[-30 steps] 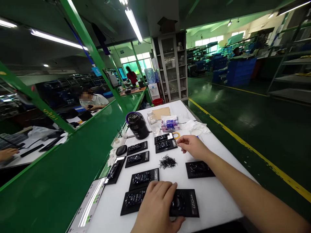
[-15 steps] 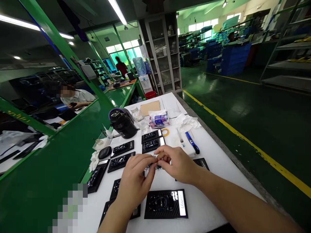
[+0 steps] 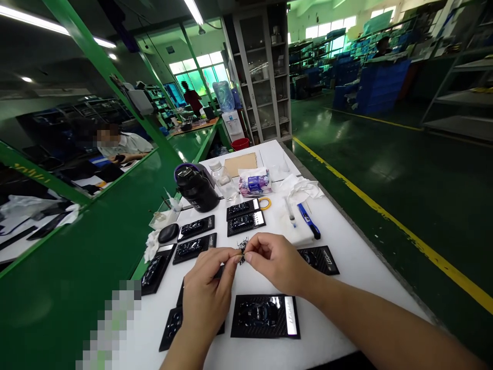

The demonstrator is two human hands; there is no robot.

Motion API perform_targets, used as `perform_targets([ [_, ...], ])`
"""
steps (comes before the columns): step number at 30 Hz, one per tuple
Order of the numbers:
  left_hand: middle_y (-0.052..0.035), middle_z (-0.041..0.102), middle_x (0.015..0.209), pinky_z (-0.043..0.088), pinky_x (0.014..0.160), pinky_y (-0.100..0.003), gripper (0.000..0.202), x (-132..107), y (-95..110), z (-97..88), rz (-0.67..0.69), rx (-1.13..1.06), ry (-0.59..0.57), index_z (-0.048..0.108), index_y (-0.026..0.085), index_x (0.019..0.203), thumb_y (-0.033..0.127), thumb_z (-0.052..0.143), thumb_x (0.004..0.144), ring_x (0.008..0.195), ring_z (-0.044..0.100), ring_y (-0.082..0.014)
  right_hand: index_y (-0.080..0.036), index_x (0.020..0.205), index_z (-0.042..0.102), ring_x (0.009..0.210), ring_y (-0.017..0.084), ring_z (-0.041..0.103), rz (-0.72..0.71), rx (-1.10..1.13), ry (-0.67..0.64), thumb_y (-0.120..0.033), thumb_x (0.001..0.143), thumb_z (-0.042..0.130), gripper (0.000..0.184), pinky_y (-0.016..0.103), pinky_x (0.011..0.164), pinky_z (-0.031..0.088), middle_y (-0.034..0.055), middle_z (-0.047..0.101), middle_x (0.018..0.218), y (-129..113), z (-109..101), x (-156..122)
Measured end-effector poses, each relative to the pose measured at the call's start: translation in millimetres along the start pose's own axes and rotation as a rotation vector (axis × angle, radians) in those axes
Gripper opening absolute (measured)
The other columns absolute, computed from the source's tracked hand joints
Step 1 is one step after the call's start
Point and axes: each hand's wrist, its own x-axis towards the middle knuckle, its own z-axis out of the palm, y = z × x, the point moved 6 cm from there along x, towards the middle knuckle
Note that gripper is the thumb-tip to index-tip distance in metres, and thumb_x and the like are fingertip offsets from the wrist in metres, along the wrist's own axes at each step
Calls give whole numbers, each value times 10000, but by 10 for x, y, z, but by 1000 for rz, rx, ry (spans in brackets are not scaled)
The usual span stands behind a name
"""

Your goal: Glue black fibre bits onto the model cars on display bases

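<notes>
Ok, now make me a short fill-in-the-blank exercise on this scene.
The left hand and right hand are close together by a pile of thin pieces coloured ____.
The bucket by the water dispenser is coloured ____.
In the picture, the tissue packet lies to the ____ of the clear bottle.
Missing words: black; red; right.

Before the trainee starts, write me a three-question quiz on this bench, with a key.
1. True or false: the left hand and the right hand are close together near the pile of thin black pieces.
2. Which is closest to the black flask: A) tissue pack, B) clear bottle, C) blue cutter?
3. Fill in: the ring beside the farthest black panel is ____ in colour.
Key: 1 true; 2 B; 3 yellow.
</notes>
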Motion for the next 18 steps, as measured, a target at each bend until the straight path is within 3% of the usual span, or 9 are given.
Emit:
perform_targets([
  [8, 1, 710, 868, 489, 753, -288, 117, -27, -7, 35, -59, 0, -12, 660, 227, 890, 236, 558, 947, 810, 646, -161, -146, 830, 609, 673, 71, 495, 25, 1, 25, -259, 847, 579, 118, 197, 627, 414, -17, 581, 741, 10, 11, 4],
  [13, -19, 645, 898, 479, 758, -272, 85, -3, 7, 103, -56, -151, -147, 581, 212, 911, 214, 511, 960, 842, 609, -151, -148, 814, 603, 663, 63, 493, 1, -44, 11, -234, 833, 569, 94, 181, 603, 395, -21, 593, 744, -20, -3, -7],
  [18, -26, 572, 905, 442, 745, -284, 102, 18, 16, 124, -60, -127, -293, 506, 206, 895, 224, 456, 982, 831, 540, -150, -148, 789, 607, 647, 60, 495, -67, -136, 5, -224, 828, 563, 96, 177, 596, 387, -22, 598, 725, -49, -10, -17],
])
